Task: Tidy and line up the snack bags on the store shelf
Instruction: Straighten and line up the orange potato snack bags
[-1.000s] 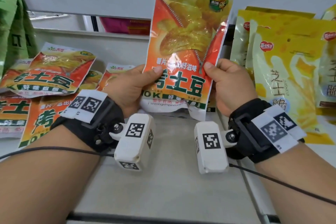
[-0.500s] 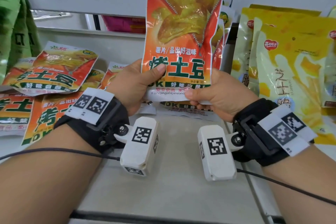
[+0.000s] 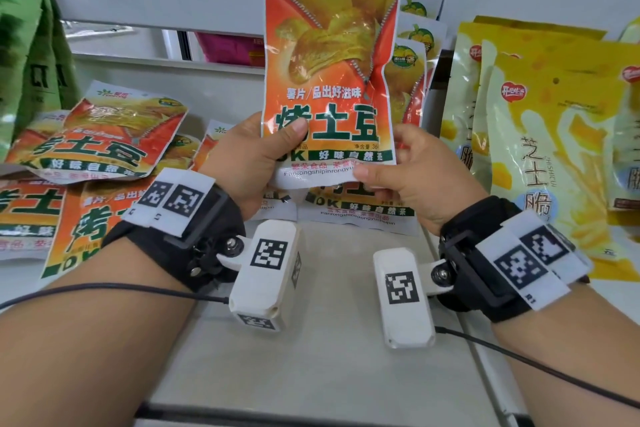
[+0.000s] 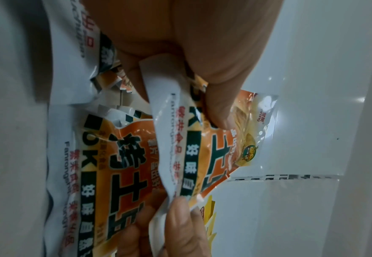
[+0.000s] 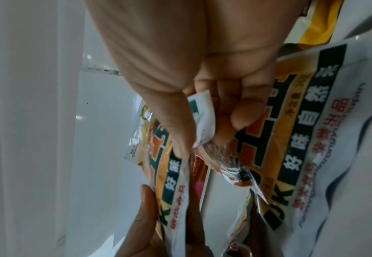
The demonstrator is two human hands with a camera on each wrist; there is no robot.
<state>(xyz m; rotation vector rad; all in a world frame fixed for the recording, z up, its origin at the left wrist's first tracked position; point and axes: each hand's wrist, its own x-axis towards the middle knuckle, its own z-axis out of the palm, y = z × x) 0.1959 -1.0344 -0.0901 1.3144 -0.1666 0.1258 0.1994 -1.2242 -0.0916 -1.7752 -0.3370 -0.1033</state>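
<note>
The shelf (image 3: pixel 322 340) carried yellow snack bags (image 3: pixel 540 135) standing at the right and loose orange bags (image 3: pixel 93 135) lying in an overlapping heap at the left. A short row of upright orange bags (image 3: pixel 414 55) stood behind the centre. The held orange bag (image 3: pixel 329 55) was raised upright above the shelf, in front of that row. The left hand (image 3: pixel 256 156) gripped its lower left edge, thumb on the front. The right hand (image 3: pixel 412 177) pinched the bottom seal at the right corner. Risk noted: the grip sat low on a tall, limp bag, so the top could flop or knock over the standing row on placement.
</note>
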